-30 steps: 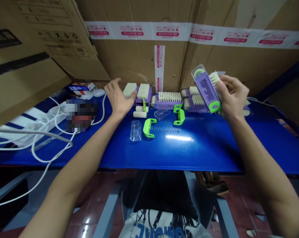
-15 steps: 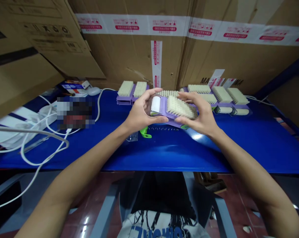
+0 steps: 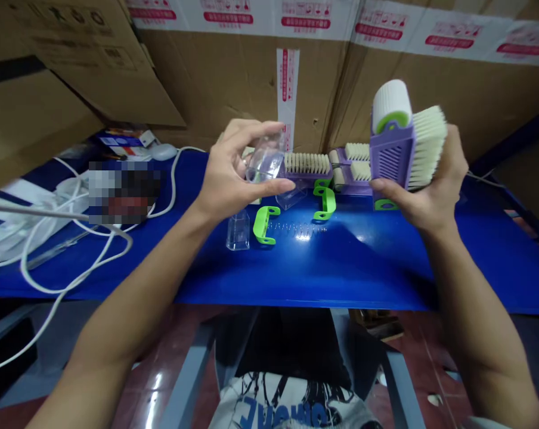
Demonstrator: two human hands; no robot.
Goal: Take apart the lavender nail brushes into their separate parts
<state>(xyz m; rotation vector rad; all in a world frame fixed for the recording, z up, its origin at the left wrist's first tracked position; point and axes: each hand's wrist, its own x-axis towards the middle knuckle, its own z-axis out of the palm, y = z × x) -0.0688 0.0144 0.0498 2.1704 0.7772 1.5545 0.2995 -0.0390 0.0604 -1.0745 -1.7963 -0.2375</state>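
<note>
My left hand (image 3: pixel 234 170) grips a clear plastic cover (image 3: pixel 268 158) between thumb and fingers, raised above the table. On the right, my right hand (image 3: pixel 434 185) holds up a purple brush (image 3: pixel 391 156) with cream bristles and a white roller (image 3: pixel 391 101) at its top end. Below and between the hands lie two green brackets, the left green bracket (image 3: pixel 261 225) and the right green bracket (image 3: pixel 327 204). A row of small metal springs (image 3: pixel 296 228) runs between them. Another clear cover (image 3: pixel 238 231) rests left of the brackets, and a further clear piece (image 3: pixel 291 195) lies behind them.
More purple brushes (image 3: pixel 309 164) line the back of the blue table (image 3: pixel 323 274) against the cardboard boxes (image 3: pixel 234 77). White cables (image 3: pixel 68 286) and a power strip crowd the left side. A pixelated patch hides something there.
The clear cover has come off the roller end of the brush. My left hand has moved slightly left with it, while my right hand has carried the brush right and tipped it upright.
</note>
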